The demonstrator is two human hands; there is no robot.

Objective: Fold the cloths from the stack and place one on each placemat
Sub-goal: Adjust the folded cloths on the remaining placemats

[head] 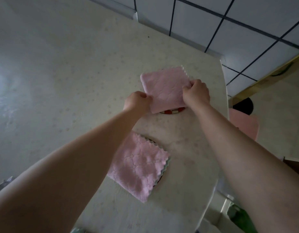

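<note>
A folded pink cloth (165,88) lies over a round placemat (173,112), of which only a red and white checked rim shows at the near edge. My left hand (138,100) pinches the cloth's near left edge. My right hand (196,91) grips its right edge. Closer to me, a stack of cloths (137,167) with a pink one on top and a green edge beneath lies on another round placemat (159,179), partly hidden by my left forearm.
The pale speckled table (69,81) stretches left; its right edge (227,105) is close to the folded cloth. White tiled floor lies beyond. A pink stool (244,126) stands to the right below the table edge. A green object (239,217) sits bottom right.
</note>
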